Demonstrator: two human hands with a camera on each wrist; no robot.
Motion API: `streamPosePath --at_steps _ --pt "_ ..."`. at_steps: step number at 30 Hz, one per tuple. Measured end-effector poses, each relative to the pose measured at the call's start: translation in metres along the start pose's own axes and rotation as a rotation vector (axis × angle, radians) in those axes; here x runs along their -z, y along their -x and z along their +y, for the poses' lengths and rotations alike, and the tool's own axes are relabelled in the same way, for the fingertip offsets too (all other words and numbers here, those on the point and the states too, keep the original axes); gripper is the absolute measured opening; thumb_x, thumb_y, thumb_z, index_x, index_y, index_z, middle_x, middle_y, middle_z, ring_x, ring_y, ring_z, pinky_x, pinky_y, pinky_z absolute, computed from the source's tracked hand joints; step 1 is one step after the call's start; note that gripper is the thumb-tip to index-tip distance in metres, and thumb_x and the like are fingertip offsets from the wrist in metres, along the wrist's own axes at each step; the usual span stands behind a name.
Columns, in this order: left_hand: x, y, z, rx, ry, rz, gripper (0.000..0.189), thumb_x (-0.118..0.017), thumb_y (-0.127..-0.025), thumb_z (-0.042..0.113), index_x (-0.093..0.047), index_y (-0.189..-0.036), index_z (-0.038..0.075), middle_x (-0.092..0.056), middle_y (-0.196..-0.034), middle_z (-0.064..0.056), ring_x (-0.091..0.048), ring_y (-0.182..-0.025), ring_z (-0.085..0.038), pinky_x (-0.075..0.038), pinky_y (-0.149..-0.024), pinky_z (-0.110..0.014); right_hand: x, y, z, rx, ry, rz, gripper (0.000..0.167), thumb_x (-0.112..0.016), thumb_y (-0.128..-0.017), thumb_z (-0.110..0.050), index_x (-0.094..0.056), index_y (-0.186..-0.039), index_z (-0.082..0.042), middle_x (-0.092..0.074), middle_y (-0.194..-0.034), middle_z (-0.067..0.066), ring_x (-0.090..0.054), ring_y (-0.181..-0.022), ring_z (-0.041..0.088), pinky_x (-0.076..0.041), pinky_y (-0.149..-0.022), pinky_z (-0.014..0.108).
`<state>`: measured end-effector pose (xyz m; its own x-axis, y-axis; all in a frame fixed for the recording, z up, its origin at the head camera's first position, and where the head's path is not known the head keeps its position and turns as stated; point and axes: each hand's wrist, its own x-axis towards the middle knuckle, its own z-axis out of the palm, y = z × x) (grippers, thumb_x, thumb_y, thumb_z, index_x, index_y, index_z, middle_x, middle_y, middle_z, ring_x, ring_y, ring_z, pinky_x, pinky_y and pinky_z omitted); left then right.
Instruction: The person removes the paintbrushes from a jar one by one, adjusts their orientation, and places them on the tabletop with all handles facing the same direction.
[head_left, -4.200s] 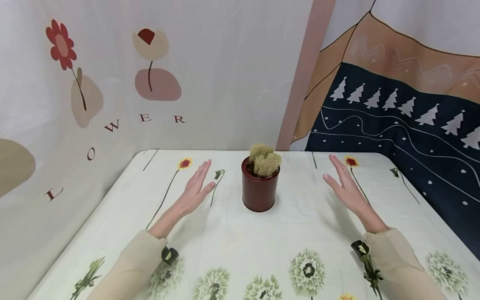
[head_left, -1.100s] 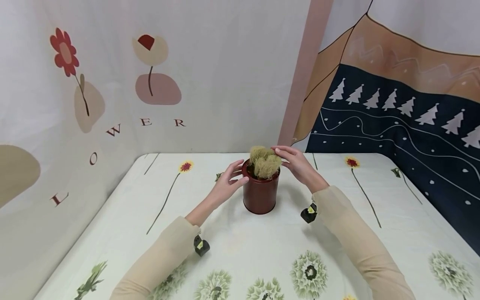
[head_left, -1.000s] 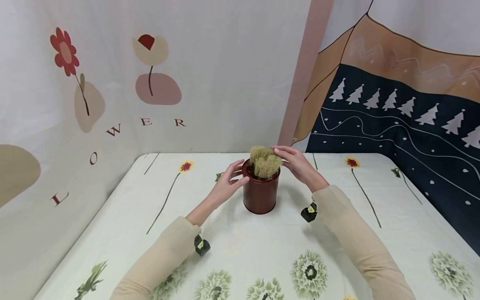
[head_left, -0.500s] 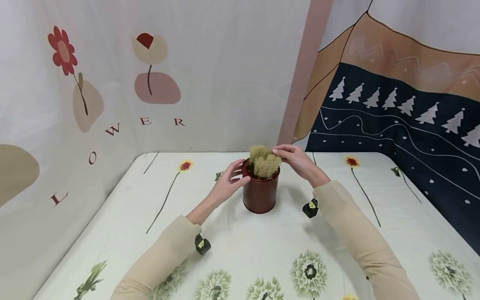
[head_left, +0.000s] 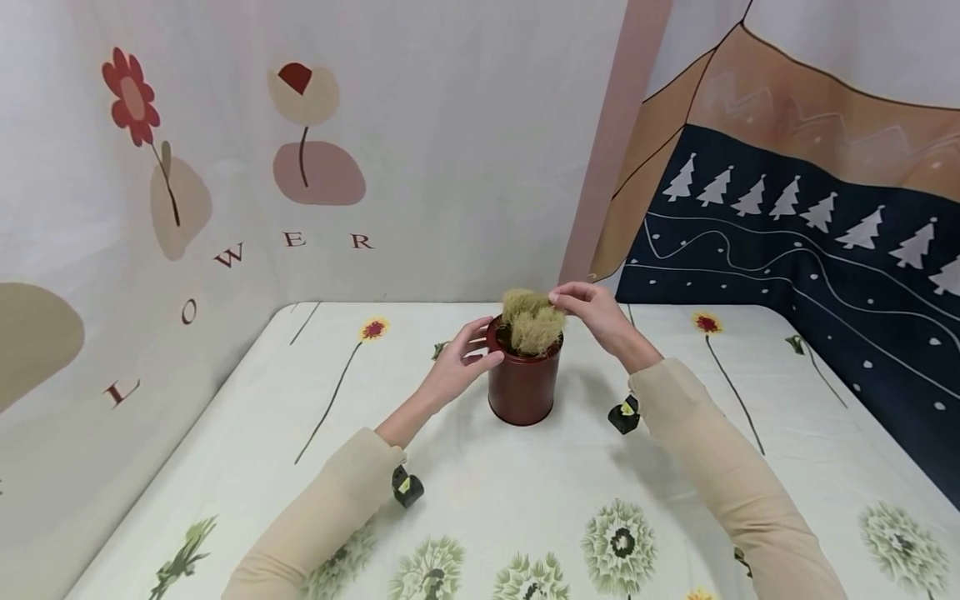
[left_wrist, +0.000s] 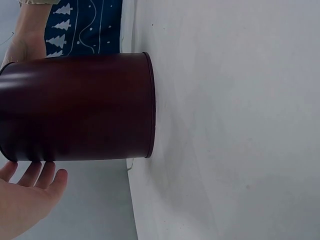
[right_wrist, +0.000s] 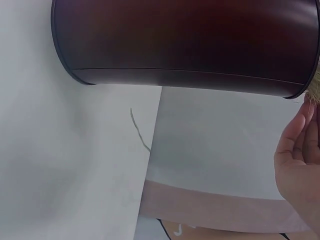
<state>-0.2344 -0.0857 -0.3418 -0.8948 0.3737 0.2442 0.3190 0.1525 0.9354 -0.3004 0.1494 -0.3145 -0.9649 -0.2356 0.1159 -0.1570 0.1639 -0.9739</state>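
Observation:
A dark red cylindrical pot [head_left: 522, 390] stands upright on the table. Tufts of dry, yellow-green moss [head_left: 534, 323] rise above its rim. My left hand [head_left: 454, 365] holds the pot's left side near the top, thumb in front and fingers round the far side. In the left wrist view its fingertips touch the dark wall of the pot [left_wrist: 80, 107]. At the upper right of the moss, my right hand [head_left: 594, 317] pinches some strands between thumb and fingers. Its fingertips meet the moss [right_wrist: 315, 86] by the rim in the right wrist view, partly cut off by the frame edge.
A white cloth with printed flowers covers the table [head_left: 465, 492]. Behind it hangs a pale curtain [head_left: 450, 167] with printed flowers and letters. A dark blue cloth with printed trees [head_left: 750, 242] hangs at the right. Small black wrist cameras [head_left: 407, 487] sit under both sleeves.
Both hands have come inward from either side of the pot, the left to the rim, the right to the moss. In the last second the right hand has risen slightly and its fingertips have closed together.

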Motion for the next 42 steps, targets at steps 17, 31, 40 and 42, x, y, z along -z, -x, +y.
streamPosePath --at_steps 17,31,40,42 --pt "0.000 0.000 0.000 -0.021 0.008 -0.006 0.055 -0.056 -0.087 0.010 -0.030 -0.135 0.001 -0.037 -0.129 -0.021 -0.037 -0.117 -0.031 -0.030 -0.097 -0.044 0.000 0.004 -0.016 0.193 -0.007 0.009 0.018 -0.054 -0.089 -0.018 -0.058 -0.095 -0.001 -0.057 -0.085 0.003 -0.057 -0.080 0.015 -0.044 -0.084 0.035" --pt "0.004 -0.011 -0.030 -0.006 -0.048 0.019 0.056 -0.061 -0.084 0.027 -0.036 -0.134 0.019 -0.043 -0.126 -0.007 -0.044 -0.112 -0.020 -0.036 -0.094 -0.032 0.007 0.008 -0.035 0.274 -0.049 0.115 0.014 -0.056 -0.088 -0.018 -0.061 -0.089 -0.005 -0.059 -0.083 0.004 -0.054 -0.083 0.025 -0.047 -0.076 0.023" --pt "0.005 -0.011 -0.031 -0.028 -0.068 0.027 0.058 -0.062 -0.082 0.033 -0.038 -0.132 0.018 -0.045 -0.125 -0.007 -0.046 -0.111 -0.021 -0.036 -0.094 -0.033 0.009 0.013 -0.053 0.293 -0.120 0.166 0.009 -0.056 -0.088 -0.014 -0.062 -0.088 -0.006 -0.058 -0.083 0.004 -0.055 -0.079 0.019 -0.047 -0.072 0.020" --pt "0.005 -0.011 -0.031 -0.022 -0.069 0.027 0.058 -0.062 -0.082 0.032 -0.037 -0.132 0.018 -0.044 -0.125 -0.007 -0.045 -0.111 -0.021 -0.036 -0.094 -0.033 0.010 0.013 -0.056 0.292 -0.136 0.177 0.009 -0.057 -0.087 -0.013 -0.062 -0.088 -0.006 -0.058 -0.083 0.005 -0.055 -0.078 0.018 -0.048 -0.072 0.020"
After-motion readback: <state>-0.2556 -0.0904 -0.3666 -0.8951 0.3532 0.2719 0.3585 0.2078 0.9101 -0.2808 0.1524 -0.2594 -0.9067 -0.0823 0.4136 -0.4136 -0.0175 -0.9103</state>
